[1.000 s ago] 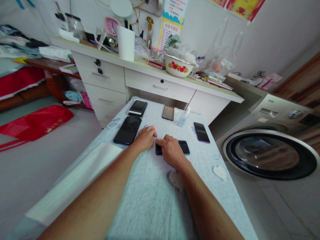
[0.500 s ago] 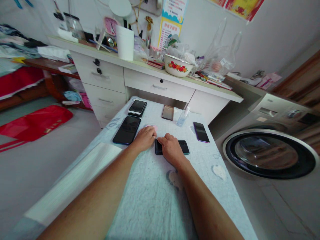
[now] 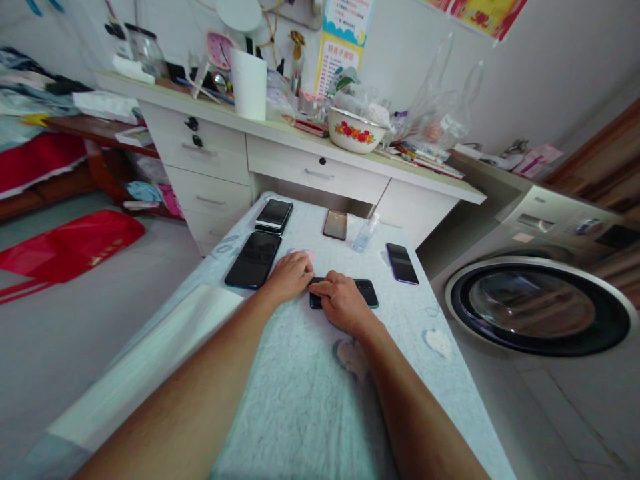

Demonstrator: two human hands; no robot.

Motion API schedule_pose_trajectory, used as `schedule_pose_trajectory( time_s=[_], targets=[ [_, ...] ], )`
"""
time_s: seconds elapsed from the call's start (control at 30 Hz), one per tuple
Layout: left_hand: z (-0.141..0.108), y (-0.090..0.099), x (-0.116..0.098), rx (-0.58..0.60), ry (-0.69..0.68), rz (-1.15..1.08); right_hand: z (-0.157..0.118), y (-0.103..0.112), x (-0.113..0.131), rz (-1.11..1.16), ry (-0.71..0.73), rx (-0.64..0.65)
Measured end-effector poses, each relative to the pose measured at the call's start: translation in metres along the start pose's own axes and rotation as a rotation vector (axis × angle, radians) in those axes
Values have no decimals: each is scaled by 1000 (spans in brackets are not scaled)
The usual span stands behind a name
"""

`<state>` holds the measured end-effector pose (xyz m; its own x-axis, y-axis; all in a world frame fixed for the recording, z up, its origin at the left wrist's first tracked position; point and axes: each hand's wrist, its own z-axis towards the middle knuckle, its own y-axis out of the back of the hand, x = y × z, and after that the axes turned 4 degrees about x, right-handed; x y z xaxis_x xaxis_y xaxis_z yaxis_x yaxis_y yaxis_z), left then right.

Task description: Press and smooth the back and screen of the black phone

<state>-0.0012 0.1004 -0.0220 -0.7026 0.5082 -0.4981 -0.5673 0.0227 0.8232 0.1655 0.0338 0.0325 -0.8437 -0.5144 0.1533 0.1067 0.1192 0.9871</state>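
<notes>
A dark phone [image 3: 369,293] lies face down and crosswise on the cloth-covered table, its camera end to the right. My right hand [image 3: 343,301] rests over its middle, fingers folded, with the index finger pointing left along the phone. Whatever may be under those fingers is hidden. At the phone's left end is my left hand [image 3: 291,277], its fingers curled in and the tips at the phone's edge. Behind the left hand peeks a small pink piece [image 3: 310,255]. A larger black phone [image 3: 254,260] lies just left of that hand.
Stacked phones [image 3: 274,213] lie at the table's far left. Farther back are a brownish phone case [image 3: 335,225] and a clear spray bottle [image 3: 367,233]. Another phone [image 3: 402,263] lies near the right edge. A white roll-like sheet [image 3: 150,367] runs along the left edge. A washing machine [image 3: 540,220] stands right.
My right hand has shifted slightly, and its index finger now reaches farther left along the phone. The left hand and the phone stay in place.
</notes>
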Motion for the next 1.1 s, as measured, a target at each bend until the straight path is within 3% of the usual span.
schedule_pose_trajectory(
  time_s=[0.4, 0.93, 1.1],
  targets=[
    [0, -2, 3, 4, -16, -7, 5, -7, -1, -69, -184, -42],
    [0, 0, -1, 24, 13, 23, 1, -7, 2, -18, -22, -55],
    [0, 1, -2, 26, 16, 12, 3, -8, 2, -18, -29, -58]
  ],
)
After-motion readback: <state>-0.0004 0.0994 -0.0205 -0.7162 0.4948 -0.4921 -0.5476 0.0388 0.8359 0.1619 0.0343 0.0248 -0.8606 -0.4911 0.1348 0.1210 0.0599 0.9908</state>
